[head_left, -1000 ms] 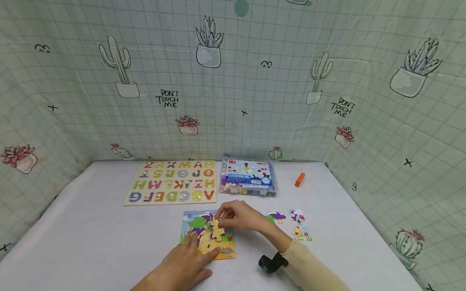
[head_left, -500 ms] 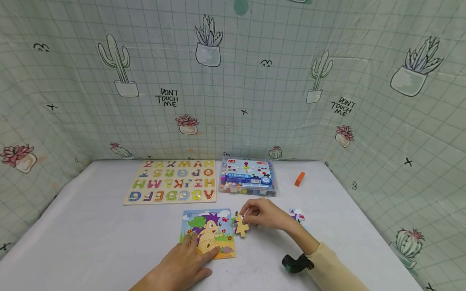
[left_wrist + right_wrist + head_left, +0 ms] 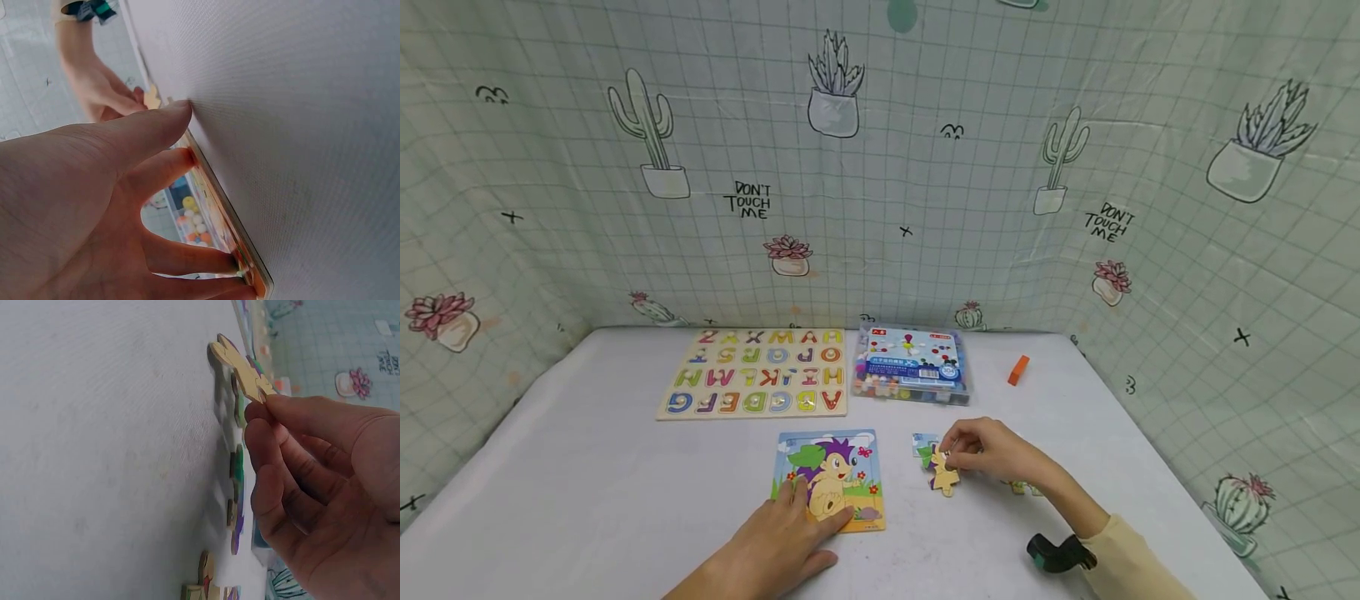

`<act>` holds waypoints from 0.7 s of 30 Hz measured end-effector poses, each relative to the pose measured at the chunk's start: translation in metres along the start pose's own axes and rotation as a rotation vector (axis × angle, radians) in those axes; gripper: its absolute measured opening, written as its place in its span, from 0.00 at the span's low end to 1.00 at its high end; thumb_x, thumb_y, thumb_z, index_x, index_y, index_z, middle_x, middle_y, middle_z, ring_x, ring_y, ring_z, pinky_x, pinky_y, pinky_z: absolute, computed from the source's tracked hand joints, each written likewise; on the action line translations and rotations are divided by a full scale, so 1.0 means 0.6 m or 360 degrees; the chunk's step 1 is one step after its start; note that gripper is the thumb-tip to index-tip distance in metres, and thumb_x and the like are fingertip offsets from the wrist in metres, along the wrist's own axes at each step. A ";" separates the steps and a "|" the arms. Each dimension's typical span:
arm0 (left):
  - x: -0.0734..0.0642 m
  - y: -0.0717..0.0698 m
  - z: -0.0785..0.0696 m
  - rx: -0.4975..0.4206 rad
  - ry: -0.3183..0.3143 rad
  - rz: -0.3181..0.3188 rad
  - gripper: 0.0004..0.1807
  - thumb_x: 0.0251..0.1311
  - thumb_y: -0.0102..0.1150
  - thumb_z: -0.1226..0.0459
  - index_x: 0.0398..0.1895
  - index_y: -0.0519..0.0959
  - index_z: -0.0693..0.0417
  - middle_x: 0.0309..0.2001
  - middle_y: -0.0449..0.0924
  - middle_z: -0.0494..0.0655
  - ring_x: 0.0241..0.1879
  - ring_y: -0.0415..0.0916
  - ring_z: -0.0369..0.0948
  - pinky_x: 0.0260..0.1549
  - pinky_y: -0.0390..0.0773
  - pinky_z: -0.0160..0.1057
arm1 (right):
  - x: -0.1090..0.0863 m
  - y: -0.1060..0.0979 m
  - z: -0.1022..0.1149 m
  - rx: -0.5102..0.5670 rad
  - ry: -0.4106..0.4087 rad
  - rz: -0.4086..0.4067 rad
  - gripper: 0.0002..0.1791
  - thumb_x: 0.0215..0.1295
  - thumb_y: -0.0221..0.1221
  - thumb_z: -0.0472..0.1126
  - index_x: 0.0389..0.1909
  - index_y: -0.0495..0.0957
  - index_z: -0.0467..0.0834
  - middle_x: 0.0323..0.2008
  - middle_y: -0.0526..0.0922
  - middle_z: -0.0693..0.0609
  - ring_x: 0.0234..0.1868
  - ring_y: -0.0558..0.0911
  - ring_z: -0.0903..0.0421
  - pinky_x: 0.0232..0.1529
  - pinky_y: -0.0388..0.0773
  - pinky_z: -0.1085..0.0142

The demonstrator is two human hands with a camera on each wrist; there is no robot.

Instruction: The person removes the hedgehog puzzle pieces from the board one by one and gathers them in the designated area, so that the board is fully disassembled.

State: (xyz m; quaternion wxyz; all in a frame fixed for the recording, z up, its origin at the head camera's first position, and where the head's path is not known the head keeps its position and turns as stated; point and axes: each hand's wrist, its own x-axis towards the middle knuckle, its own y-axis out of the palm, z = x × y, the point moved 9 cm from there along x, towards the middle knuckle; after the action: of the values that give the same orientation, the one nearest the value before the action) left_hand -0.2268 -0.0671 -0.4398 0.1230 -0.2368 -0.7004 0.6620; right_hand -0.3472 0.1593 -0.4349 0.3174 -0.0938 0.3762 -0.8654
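I see right hand (image 3: 992, 450), fingers pinching one piece (image 3: 242, 370). Left hand (image 3: 784, 533), fingers spread, on one puzzle (image 3: 838, 475). One box (image 3: 912, 362), one block (image 3: 1018, 370).

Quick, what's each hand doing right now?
Left hand: open, resting on the hedgehog puzzle.
Right hand: closed, pinching a puzzle piece.

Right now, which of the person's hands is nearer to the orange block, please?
The right hand: it pinches a puzzle piece on the near side of the orange block, slightly to its left. The left hand is farther left, on the puzzle board.
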 end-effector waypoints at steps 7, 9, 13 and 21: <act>-0.001 0.000 0.002 -0.0029 -0.0014 0.0022 0.27 0.63 0.57 0.44 0.66 0.71 0.28 0.64 0.67 0.72 0.63 0.67 0.64 0.52 0.77 0.61 | -0.017 -0.005 -0.023 -0.0074 0.0032 0.0011 0.08 0.66 0.62 0.42 0.42 0.81 0.43 0.30 0.82 0.55 0.29 0.76 0.66 0.32 0.75 0.73; 0.000 0.002 0.003 -0.0037 -0.0023 0.0038 0.28 0.62 0.57 0.43 0.67 0.71 0.27 0.64 0.67 0.72 0.63 0.67 0.64 0.52 0.76 0.61 | -0.022 -0.005 -0.026 -0.0086 0.0032 0.0026 0.08 0.66 0.62 0.42 0.41 0.81 0.43 0.30 0.81 0.56 0.29 0.76 0.66 0.32 0.75 0.73; 0.000 0.002 0.002 -0.0027 -0.0012 0.0012 0.28 0.62 0.58 0.43 0.66 0.71 0.28 0.64 0.67 0.71 0.62 0.67 0.63 0.51 0.77 0.60 | -0.031 -0.008 -0.028 -0.0101 0.0023 0.0039 0.06 0.65 0.62 0.40 0.40 0.81 0.43 0.29 0.81 0.56 0.29 0.75 0.67 0.32 0.75 0.73; -0.002 0.000 0.001 0.0002 0.0001 -0.0019 0.27 0.62 0.58 0.44 0.66 0.71 0.28 0.63 0.68 0.71 0.62 0.68 0.62 0.51 0.77 0.59 | -0.042 -0.016 -0.035 -0.0118 0.0023 0.0043 0.05 0.63 0.63 0.40 0.38 0.81 0.43 0.29 0.81 0.56 0.29 0.76 0.67 0.31 0.76 0.73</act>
State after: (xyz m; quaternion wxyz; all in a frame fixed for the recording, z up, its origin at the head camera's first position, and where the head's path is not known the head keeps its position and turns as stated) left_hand -0.2261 -0.0683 -0.4398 0.1273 -0.2326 -0.7015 0.6615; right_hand -0.3402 0.1924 -0.4407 0.3225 -0.0941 0.4115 -0.8472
